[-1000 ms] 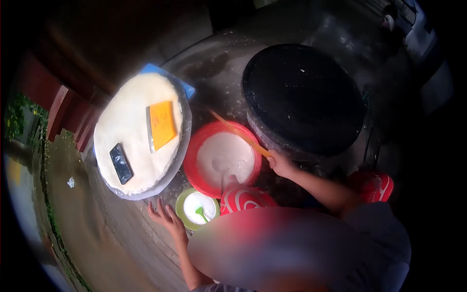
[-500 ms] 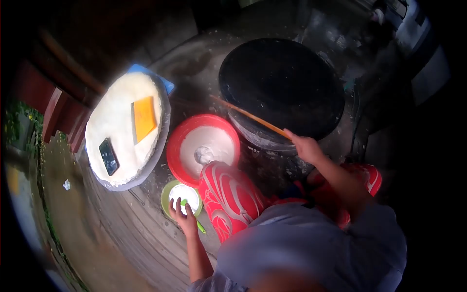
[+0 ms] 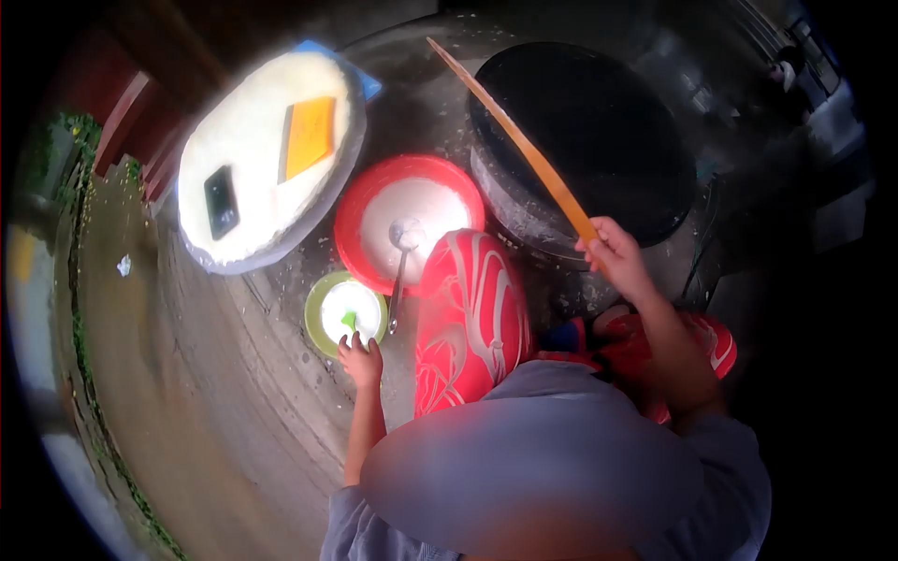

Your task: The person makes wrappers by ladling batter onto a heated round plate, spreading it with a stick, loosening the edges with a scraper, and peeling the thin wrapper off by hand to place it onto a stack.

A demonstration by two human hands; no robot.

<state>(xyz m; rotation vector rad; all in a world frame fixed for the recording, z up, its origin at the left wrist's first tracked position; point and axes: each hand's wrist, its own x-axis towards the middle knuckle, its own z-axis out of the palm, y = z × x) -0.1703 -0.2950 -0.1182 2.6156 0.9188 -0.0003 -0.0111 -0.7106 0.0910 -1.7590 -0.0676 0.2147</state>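
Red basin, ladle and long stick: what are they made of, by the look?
Red basin: likely plastic, given its even red colour and smooth rim.
Ladle: probably stainless steel; grey handle with bright glints.
Long stick: probably wood or bamboo, orange-brown; grain isn't clear, so plastic isn't ruled out.

Scraper [image 3: 311,137] right of phone [image 3: 222,202] on round slab [image 3: 245,122] upper left, ladle [image 3: 399,280] in centre basin [image 3: 350,229], bowl [image 3: 315,316] lower left of basin, griddle [image 3: 589,140] upper right
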